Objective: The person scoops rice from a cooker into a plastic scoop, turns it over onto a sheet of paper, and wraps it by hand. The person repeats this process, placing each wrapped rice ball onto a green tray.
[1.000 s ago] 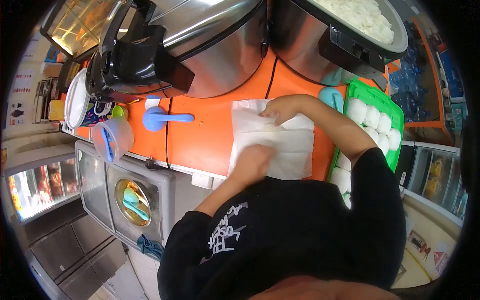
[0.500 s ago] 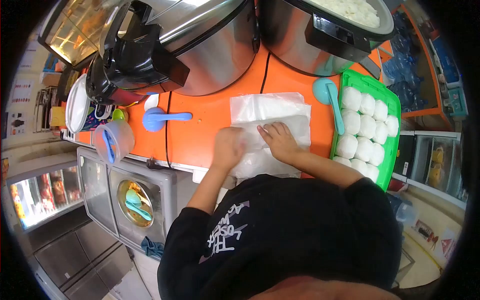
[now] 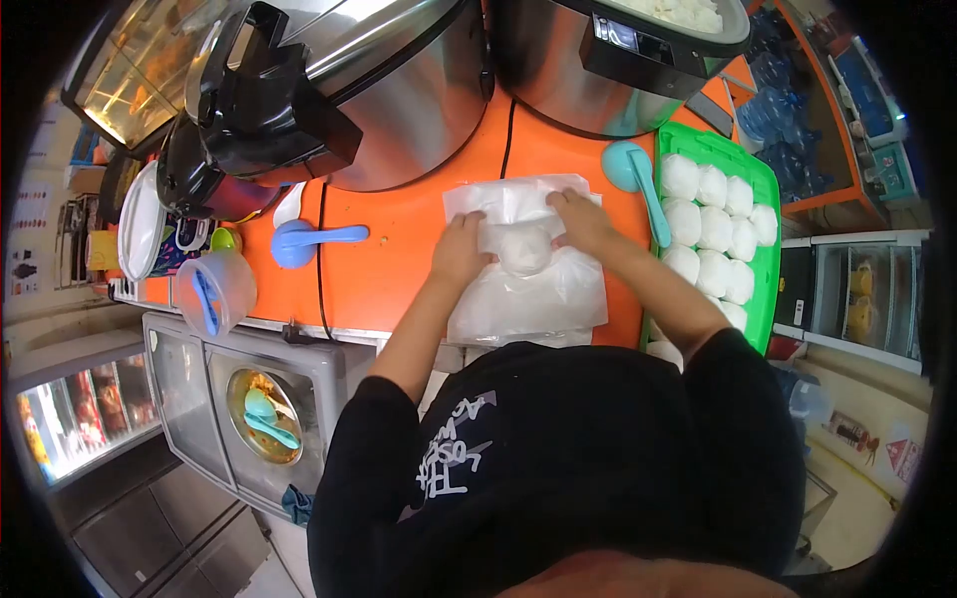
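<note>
Translucent wrapping paper (image 3: 498, 317) lies stacked on the orange counter in front of me. On it rests a rounded white lump of rice (image 3: 525, 250), partly covered by a sheet. My left hand (image 3: 462, 247) holds the left side of the sheet with curled fingertips. On the other side, my right hand (image 3: 581, 221) pinches the sheet near its upper right edge. A green tray (image 3: 766, 189) at the right carries several white wrapped rice balls (image 3: 716, 227), with a teal scoop (image 3: 638, 184) along its left side.
Two large rice cookers (image 3: 409, 120) (image 3: 543, 65) stand at the back, the right one filled with rice. A blue scoop (image 3: 299, 243) and a clear tub (image 3: 239, 289) are at the left. A metal bowl of food (image 3: 239, 404) sits lower left; black cords cross the orange counter (image 3: 399, 274).
Both hands have moved forward and apart to either side of the sheet. The white lump now shows between them. The view has shifted slightly.
</note>
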Action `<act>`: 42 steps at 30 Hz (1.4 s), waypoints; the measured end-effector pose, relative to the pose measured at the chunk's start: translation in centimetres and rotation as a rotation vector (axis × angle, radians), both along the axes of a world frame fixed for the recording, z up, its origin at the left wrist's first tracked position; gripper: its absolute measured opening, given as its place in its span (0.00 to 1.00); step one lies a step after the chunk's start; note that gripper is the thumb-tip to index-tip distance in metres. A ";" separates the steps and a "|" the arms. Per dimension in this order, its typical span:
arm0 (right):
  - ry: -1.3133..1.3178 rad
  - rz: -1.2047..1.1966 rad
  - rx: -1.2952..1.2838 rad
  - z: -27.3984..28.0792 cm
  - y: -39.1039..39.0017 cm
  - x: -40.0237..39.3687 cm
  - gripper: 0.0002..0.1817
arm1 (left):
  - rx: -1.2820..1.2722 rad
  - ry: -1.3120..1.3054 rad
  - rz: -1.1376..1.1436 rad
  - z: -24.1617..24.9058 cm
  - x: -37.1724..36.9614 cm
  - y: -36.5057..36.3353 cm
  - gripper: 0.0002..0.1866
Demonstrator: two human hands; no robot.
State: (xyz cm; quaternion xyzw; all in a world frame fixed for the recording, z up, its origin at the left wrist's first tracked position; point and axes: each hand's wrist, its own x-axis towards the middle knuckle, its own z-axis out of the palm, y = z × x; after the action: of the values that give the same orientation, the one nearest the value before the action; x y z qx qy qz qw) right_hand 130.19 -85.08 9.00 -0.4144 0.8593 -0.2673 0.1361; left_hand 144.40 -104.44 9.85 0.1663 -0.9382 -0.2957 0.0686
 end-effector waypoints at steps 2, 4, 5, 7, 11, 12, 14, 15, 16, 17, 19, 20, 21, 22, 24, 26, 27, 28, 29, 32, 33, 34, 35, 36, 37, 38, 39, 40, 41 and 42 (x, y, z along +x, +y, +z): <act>0.096 0.319 0.137 0.0 -0.9 -2.1 0.12 | -0.211 0.177 -0.129 -0.3 -0.7 -0.8 0.10; 0.142 0.476 0.197 -0.1 -1.0 -1.7 0.12 | -0.185 -0.133 -0.400 -0.3 -1.0 -1.0 0.11; 0.149 0.383 0.204 -0.2 -0.3 0.1 0.09 | -0.189 -0.135 -0.399 -0.3 -0.6 -0.5 0.11; 0.151 0.285 0.211 -0.8 1.0 3.2 0.06 | -0.055 -0.149 -0.158 -0.8 1.6 1.9 0.10; 0.004 -0.112 0.035 -1.9 1.6 7.0 0.11 | -0.122 0.196 -0.081 -1.6 4.2 4.6 0.10; 0.135 -0.120 -0.027 -1.8 1.8 7.5 0.15 | -0.128 0.196 -0.089 -1.2 3.8 3.9 0.10; 0.041 -0.109 -0.042 -0.3 2.2 8.3 0.20 | 0.030 -0.157 -0.133 0.2 2.1 2.0 0.13; 0.039 -0.148 -0.029 -0.1 2.0 8.6 0.23 | -0.203 -0.247 -0.148 1.1 0.7 1.5 0.14; 0.038 -0.187 -0.015 0.1 1.7 8.9 0.26 | -0.206 -0.246 -0.150 1.4 -0.3 1.3 0.14; 0.038 -0.190 -0.017 0.4 0.9 9.3 0.26 | -0.279 -0.154 -0.268 1.5 -1.1 1.1 0.14; 0.027 -0.431 0.109 1.3 -0.7 10.3 0.34 | -0.353 -0.016 -0.452 1.9 -2.0 1.0 0.09; 0.032 -0.430 0.104 1.1 -0.7 10.6 0.34 | -0.359 -0.011 -0.450 1.6 -1.8 1.3 0.09; -0.125 -0.422 -0.137 0.5 -0.9 10.7 0.37 | -0.197 0.006 -0.510 1.1 -1.5 1.4 0.12; -0.282 -0.405 -0.380 0.3 -1.1 10.5 0.40 | -0.039 0.022 -0.571 1.0 -1.3 1.4 0.15; -0.473 -0.365 -0.281 2.2 -0.3 9.2 0.39 | 0.001 -0.133 -0.561 5.7 -1.2 1.8 0.14; -1.041 -0.336 -0.588 2.2 0.3 7.4 0.35 | 0.463 -0.276 -0.379 9.2 -0.8 1.7 0.13; -1.613 -0.188 -0.853 3.2 1.3 6.6 0.31 | 0.482 -0.244 -0.364 8.5 -0.7 1.6 0.20; -1.607 -0.198 -0.867 3.4 1.6 6.8 0.31 | 0.479 -0.248 -0.380 8.8 -0.6 2.1 0.20; -1.829 -0.285 -0.991 3.6 1.9 6.9 0.30 | 0.486 -0.161 -0.379 9.3 -0.5 2.8 0.20; -1.985 -0.398 -1.155 4.7 3.1 6.2 0.33 | 0.432 0.027 -0.438 10.3 -0.9 3.3 0.17; -1.988 -0.436 -1.196 4.3 4.0 5.7 0.33 | 0.400 -0.119 -0.451 10.2 -1.0 2.9 0.15; -1.991 -0.476 -1.235 3.9 5.0 5.2 0.32 | 0.365 -0.265 -0.463 10.1 -1.1 2.5 0.12; -1.983 -0.486 -1.247 3.3 6.3 5.0 0.32 | 0.367 -0.267 -0.476 10.1 -1.3 2.3 0.12; -1.502 -0.408 -1.118 2.7 7.6 4.8 0.31 | 0.227 -0.239 -0.478 10.1 -1.8 2.1 0.09; -1.032 -0.326 -0.955 2.5 8.6 4.7 0.31 | 0.089 -0.207 -0.476 10.2 -2.3 1.9 0.06; -1.026 -0.331 -0.954 3.7 9.2 4.6 0.31 | 0.092 -0.203 -0.482 9.2 -2.7 1.2 0.06; -1.292 -0.426 -1.107 5.3 9.8 4.6 0.28 | -0.071 -0.115 -0.521 7.3 -3.1 0.2 0.06; -1.562 -0.520 -1.257 6.7 10.3 4.5 0.27 | -0.235 -0.026 -0.557 7.7 -3.6 0.4 0.08; -1.554 -0.519 -1.263 7.3 10.5 4.4 0.27 | -0.393 0.008 -0.407 8.0 -3.7 0.9 0.12; -1.185 -0.744 -1.119 7.7 10.5 4.3 0.25 | -0.397 0.014 -0.415 8.3 -4.0 1.6 0.12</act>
State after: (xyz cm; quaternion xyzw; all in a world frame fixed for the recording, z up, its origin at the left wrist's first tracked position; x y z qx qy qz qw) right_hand 134.50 -74.63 16.75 0.0914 0.4708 -0.8441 0.2399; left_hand 140.42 -102.79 18.14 -0.0480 -0.9912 -0.1151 0.0444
